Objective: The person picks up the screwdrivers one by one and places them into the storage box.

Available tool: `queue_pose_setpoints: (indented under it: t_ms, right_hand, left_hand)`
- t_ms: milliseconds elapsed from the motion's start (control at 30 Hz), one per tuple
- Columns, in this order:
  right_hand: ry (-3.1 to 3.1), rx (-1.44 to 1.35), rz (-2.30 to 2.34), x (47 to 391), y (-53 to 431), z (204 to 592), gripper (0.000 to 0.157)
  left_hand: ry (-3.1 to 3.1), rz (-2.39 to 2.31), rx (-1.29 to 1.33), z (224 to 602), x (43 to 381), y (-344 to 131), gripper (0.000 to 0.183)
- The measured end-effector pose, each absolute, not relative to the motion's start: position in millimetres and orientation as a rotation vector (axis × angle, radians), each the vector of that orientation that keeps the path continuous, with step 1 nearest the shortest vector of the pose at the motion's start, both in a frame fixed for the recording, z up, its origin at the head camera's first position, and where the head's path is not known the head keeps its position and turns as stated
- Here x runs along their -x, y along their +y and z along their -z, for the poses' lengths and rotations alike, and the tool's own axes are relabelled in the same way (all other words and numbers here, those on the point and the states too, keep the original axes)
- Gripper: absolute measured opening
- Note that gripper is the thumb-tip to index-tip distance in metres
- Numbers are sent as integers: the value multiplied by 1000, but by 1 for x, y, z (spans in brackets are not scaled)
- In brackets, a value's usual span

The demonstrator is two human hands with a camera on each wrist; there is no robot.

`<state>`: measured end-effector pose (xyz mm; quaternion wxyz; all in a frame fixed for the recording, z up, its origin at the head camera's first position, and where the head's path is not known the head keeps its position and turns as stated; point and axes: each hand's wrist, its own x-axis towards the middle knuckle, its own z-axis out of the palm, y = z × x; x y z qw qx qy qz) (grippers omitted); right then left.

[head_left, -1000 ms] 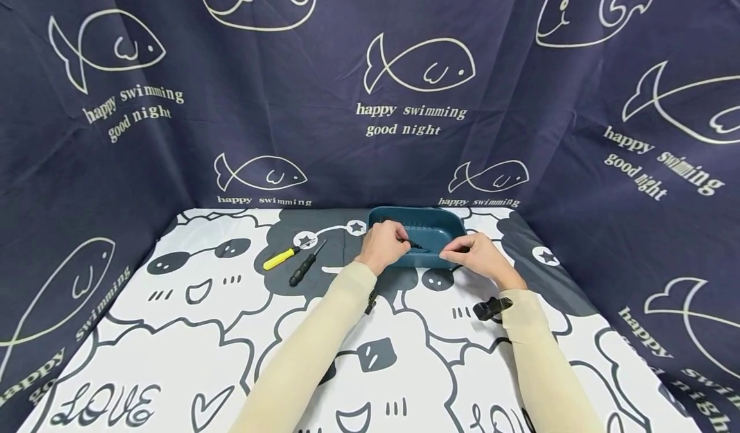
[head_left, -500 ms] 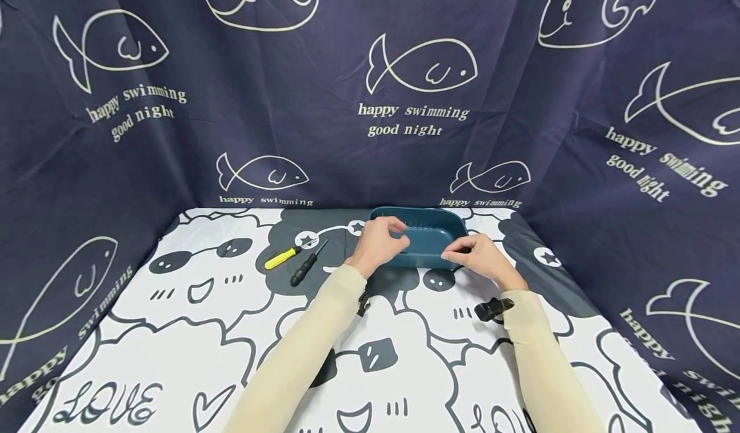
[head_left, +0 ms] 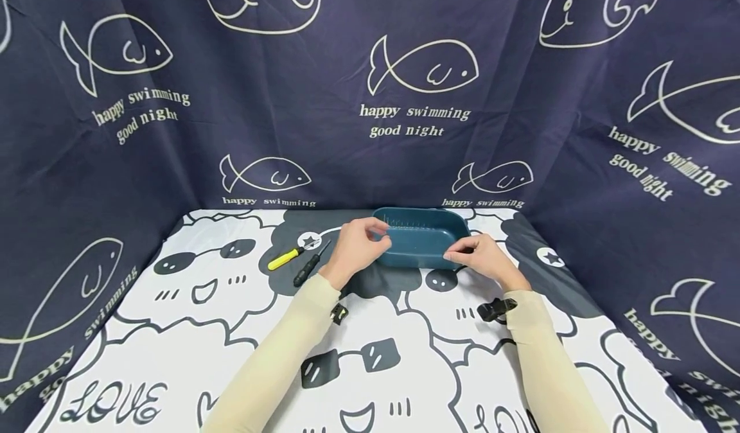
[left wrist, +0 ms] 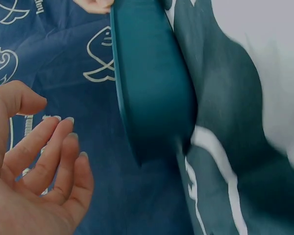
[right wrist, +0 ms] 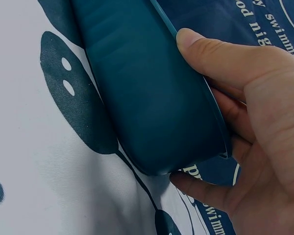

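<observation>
A teal plastic bin stands at the back of the table. At its front right corner my right hand pinches the rim; in the right wrist view the thumb lies on the edge and other fingers pass behind the wall. My left hand is just left of the bin, fingers loosely bent with nothing between them. The left wrist view also shows this palm apart from the bin's wall. Part of the bin's floor is hidden behind its front wall.
Left of the left hand lie a yellow-handled screwdriver and a black-handled screwdriver, tips pointing away. A dark blue printed curtain closes off the back and sides. White and grey cartoon cloth covers the table.
My left hand has let go of a thin black thing inside the bin and drawn back to the left. My right hand keeps its place on the rim.
</observation>
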<state>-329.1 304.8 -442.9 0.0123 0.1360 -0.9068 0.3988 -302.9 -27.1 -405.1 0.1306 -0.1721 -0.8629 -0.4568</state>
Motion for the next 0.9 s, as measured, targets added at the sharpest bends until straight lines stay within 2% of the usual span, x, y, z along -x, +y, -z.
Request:
queue_pose_setpoints:
  t_ms: [500,900]
  right_hand:
    - [-2835,-408,-1296,330,305,449,16]
    - [-2841,-404,-1253,328,306,442,18]
  left_hand:
    - [-2545,1287,270,421,284,-77,25]
    - [-2543,1165,193,422,274,-108,22]
